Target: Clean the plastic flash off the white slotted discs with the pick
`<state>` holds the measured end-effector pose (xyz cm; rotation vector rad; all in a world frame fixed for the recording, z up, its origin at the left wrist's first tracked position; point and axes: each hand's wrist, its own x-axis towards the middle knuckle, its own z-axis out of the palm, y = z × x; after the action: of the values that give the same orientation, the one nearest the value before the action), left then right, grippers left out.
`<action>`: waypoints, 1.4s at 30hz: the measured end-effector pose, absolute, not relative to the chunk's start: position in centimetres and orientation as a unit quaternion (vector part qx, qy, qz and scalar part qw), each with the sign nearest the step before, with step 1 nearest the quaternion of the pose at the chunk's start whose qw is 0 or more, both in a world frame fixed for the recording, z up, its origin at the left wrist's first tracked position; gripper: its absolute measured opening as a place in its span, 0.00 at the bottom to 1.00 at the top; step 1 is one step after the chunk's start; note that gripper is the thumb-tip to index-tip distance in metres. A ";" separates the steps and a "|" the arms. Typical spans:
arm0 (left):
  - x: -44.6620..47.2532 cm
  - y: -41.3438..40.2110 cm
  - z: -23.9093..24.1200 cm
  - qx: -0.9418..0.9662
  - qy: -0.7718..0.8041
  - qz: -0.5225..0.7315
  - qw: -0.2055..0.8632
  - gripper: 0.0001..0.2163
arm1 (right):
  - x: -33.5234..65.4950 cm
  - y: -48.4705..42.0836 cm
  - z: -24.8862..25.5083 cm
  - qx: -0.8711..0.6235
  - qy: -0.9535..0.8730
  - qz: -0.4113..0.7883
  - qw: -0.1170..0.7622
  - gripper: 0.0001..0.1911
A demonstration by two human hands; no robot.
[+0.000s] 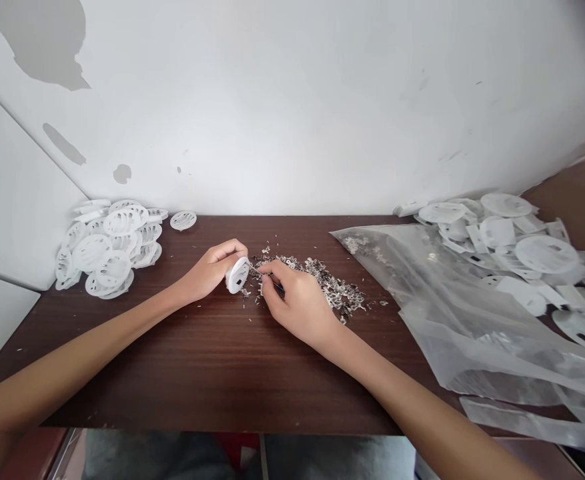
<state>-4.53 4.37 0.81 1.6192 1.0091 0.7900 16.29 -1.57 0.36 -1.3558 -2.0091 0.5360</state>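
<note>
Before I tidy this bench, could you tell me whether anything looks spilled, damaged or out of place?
Small metal bits lie loose across the table, and paint looks flaked off the wall at upper left.

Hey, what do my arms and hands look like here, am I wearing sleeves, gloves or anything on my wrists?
The left hand and right hand are bare: no gloves, no rings that show. The left forearm and right forearm carry no sleeve, watch or band as far as the picture's lower edge.
</note>
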 end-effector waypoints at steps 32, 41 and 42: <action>-4.0 2.4 1.0 0.731 0.441 0.361 0.375 0.19 | 15.4 -2.0 1.0 -0.506 -0.737 0.290 0.341 0.08; -4.2 2.8 1.2 0.742 0.430 0.358 0.368 0.16 | 14.9 -2.0 0.9 -0.514 -0.715 0.315 0.354 0.08; -4.1 2.8 1.2 0.743 0.431 0.356 0.367 0.16 | 14.9 -2.0 0.9 -0.516 -0.713 0.316 0.354 0.07</action>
<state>-4.14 2.85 1.16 1.9096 1.1072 0.9141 14.89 -1.99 0.94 -1.3337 -1.8432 0.8163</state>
